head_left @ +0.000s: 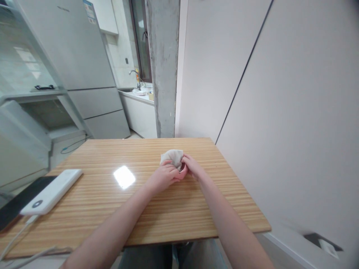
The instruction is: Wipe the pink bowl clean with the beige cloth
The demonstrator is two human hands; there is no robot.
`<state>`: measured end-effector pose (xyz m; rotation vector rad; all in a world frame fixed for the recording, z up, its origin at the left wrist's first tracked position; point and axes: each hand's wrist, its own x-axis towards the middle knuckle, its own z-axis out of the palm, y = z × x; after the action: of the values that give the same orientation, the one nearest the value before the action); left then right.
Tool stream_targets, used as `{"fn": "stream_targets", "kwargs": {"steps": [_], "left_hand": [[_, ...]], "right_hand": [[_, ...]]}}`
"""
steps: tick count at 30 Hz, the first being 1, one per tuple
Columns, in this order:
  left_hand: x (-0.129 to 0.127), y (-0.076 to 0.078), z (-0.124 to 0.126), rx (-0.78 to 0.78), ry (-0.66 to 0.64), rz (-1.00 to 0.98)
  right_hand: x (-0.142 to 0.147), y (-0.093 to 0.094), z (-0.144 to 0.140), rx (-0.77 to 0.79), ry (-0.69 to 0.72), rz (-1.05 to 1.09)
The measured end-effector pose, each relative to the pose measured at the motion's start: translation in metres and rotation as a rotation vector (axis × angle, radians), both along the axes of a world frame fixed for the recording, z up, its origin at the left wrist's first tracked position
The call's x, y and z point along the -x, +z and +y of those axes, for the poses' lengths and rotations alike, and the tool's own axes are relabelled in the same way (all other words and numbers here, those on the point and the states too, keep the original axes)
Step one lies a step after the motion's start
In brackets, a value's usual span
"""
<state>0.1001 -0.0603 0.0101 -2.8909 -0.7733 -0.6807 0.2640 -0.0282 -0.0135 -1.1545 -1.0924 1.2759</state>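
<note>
L hand point(166, 175) has the pink bowl point(183, 173) pinched btwn thumb and fingers, fingers close together against a pale cloth point(171, 157) bunched in the bowl, approx mid-frame. R hand point(192, 165) is just right of it, fingers curled at the rim; can't tell if they're pinching bowl or cloth, tips mostly hidden. All on a wood table point(112, 216), btw. White power bank point(53, 192) w/ a cable point(17, 237) lower left, fridge point(67, 48) upper left.

Left hand point(165, 176) and right hand point(193, 166) hold a pink bowl point(183, 173); pale cloth point(172, 156) bunches toward the far edge of the table point(179, 216).
</note>
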Motion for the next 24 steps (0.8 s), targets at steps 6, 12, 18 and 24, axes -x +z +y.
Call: {"fn": "stream_targets", "kwargs": {"steps": [6, 12, 18, 24], "left_hand": [[0.009, 0.017, -0.003, -0.099, 0.282, -0.051], [0.010, 0.021, 0.003, -0.042, 0.124, 0.043], [-0.002, 0.010, 0.003, 0.062, 0.100, 0.072], [-0.008, 0.010, -0.004, 0.044, 0.087, 0.068]], "right_hand": [[0.003, 0.003, 0.003, -0.025, -0.177, 0.135], [0.005, -0.002, 0.003, -0.112, -0.192, 0.090], [0.002, -0.004, 0.003, -0.149, -0.199, -0.091], [0.004, 0.008, -0.011, -0.228, -0.274, -0.236]]}}
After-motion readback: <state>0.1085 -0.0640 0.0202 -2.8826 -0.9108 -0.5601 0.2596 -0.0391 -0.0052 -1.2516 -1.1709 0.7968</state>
